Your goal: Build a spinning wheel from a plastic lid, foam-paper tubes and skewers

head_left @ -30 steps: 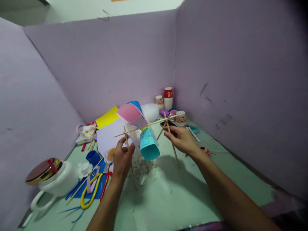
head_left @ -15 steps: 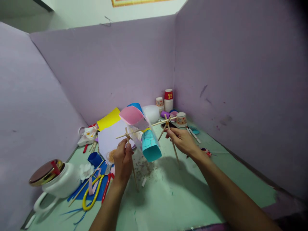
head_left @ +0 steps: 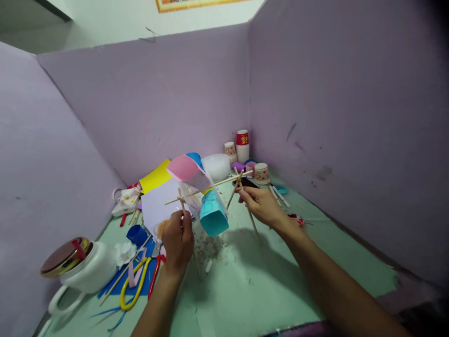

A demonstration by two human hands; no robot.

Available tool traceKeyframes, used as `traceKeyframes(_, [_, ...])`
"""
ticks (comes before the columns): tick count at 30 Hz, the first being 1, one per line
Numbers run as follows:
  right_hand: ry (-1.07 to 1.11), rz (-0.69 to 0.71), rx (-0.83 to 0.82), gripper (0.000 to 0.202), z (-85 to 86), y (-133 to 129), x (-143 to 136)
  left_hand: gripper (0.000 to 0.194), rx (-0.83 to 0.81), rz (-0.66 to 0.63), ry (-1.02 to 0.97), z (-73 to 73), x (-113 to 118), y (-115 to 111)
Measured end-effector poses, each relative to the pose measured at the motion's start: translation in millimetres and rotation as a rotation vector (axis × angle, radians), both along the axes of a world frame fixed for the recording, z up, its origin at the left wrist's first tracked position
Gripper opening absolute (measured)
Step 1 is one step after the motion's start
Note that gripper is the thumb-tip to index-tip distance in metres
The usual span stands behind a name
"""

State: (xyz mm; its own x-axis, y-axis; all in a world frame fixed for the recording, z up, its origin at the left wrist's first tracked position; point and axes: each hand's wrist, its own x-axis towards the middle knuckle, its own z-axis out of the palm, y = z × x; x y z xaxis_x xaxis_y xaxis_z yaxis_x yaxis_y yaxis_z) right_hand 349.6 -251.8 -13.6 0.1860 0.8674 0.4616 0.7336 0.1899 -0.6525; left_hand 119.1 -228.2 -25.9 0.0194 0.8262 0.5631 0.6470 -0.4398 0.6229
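A wheel of paper cup shapes is mounted on a thin wooden rod (head_left: 228, 180), which rests across two crossed-stick stands. On the wheel I see a pink paper cup (head_left: 182, 167), a teal paper cup (head_left: 213, 217) and part of a blue one (head_left: 195, 159). My left hand (head_left: 178, 238) is closed around the left stick stand (head_left: 196, 262), below its tied joint. The fingers of my right hand (head_left: 261, 203) pinch a leg of the right stick stand (head_left: 251, 217), just under its joint. Both stands are upright on the green tabletop (head_left: 238, 290).
Left lie a white teapot-like pot (head_left: 91, 269), yellow-handled scissors (head_left: 138, 285), a red-handled tool (head_left: 154, 278) and a blue paper roll (head_left: 136, 234). Behind are white (head_left: 152, 203) and yellow sheets (head_left: 156, 175), a clear bowl (head_left: 217, 166) and paper cups (head_left: 242, 152). Lilac panels (head_left: 157, 93) enclose the table.
My left hand has slid a little down its stick, away from the joint. My right hand keeps its pinch. The whole view has shifted slightly.
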Motion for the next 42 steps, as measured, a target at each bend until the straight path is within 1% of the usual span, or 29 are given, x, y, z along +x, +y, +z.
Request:
traceKeyframes(3, [-0.011, -0.006, 0.019, 0.036, 1.3, 0.0, -0.8, 0.025, 0.021, 0.013, 0.019, -0.3, -0.6, -0.9])
traceKeyframes(8, [-0.031, -0.017, -0.011, 0.036, 3.1, -1.2, -1.7, 0.025, 0.042, 0.019, 0.018, -3.4, -2.1, -0.1])
traceKeyframes(15, [-0.009, -0.004, -0.032, 0.036, 3.5, -3.9, -2.3, 0.02, -0.021, -0.005, -0.032, -8.4, -3.9, 3.1])
traceKeyframes(20, [0.011, 0.011, -0.015, 0.035, 3.5, -3.5, -4.5, 0.022, -0.027, -0.003, -0.02, -5.2, -3.8, 1.2])
traceKeyframes(25, [-0.033, 0.002, 0.013, 0.033, 2.8, -3.7, -4.9, 0.017, -0.036, -0.003, -0.044, -2.1, -1.9, -0.6])
traceKeyframes(28, [-0.017, 0.008, 0.023, 0.034, 1.3, -3.1, -4.6, 0.02, -0.021, -0.004, -0.044, -2.2, -1.8, 0.1])
traceKeyframes(32, [-0.005, 0.011, 0.028, 0.035, -1.4, -2.6, -4.8, 0.024, 0.02, -0.04, -0.048, -2.6, -3.2, 1.4])
traceKeyframes(36, [0.011, 0.007, 0.018, 0.038, -2.9, -2.3, -4.5, 0.025, 0.01, -0.03, -0.055, -4.2, -3.9, 3.1])
traceKeyframes(42, [-0.006, -0.026, 0.022, 0.036, -2.0, -2.5, -5.1, 0.028, 0.021, -0.066, -0.068, -6.3, -3.4, 4.5])
